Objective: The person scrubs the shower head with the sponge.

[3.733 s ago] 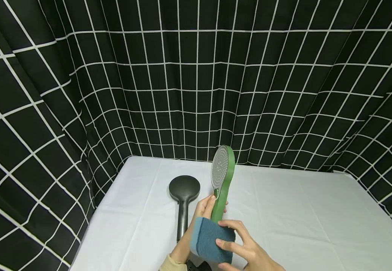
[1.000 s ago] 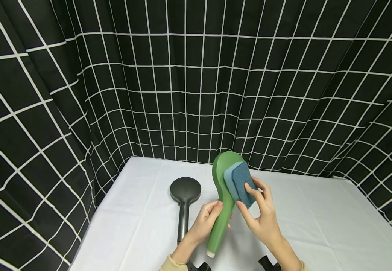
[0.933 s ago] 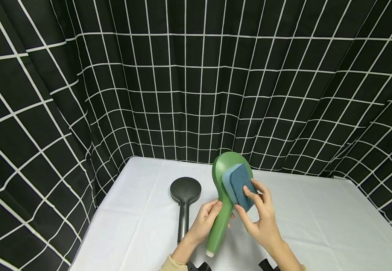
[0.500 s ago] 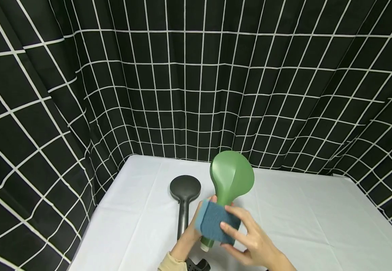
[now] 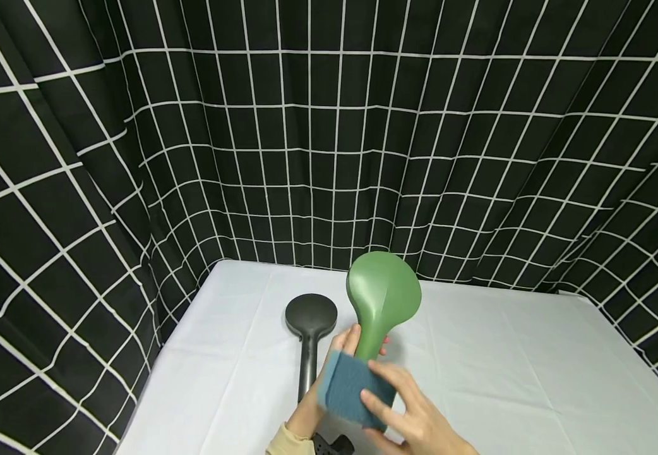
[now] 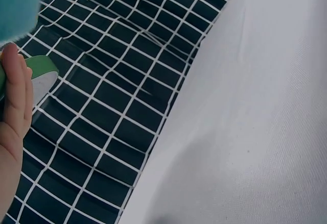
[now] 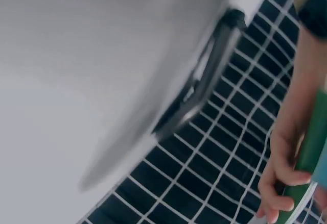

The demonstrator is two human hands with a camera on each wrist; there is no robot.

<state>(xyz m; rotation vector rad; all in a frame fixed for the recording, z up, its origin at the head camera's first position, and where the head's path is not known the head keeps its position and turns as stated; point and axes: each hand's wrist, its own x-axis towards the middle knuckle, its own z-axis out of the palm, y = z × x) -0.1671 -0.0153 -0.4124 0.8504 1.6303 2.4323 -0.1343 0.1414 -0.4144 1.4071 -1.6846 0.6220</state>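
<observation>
Head view: left hand (image 5: 345, 342) grips a green, round-headed plastic showerhead (image 5: 384, 287); right hand (image 5: 411, 411) holds a two-tone blue block sponge (image 5: 357, 388) at its six o'clock. Dark grey, round-headed showerhead (image 5: 311, 316) lies at eight.

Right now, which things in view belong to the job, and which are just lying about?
In the job:
green shower head, held by left fingers
blue sponge, held by right fingers

Apparently just lying about:
dark shower head, on the white tabletop
</observation>
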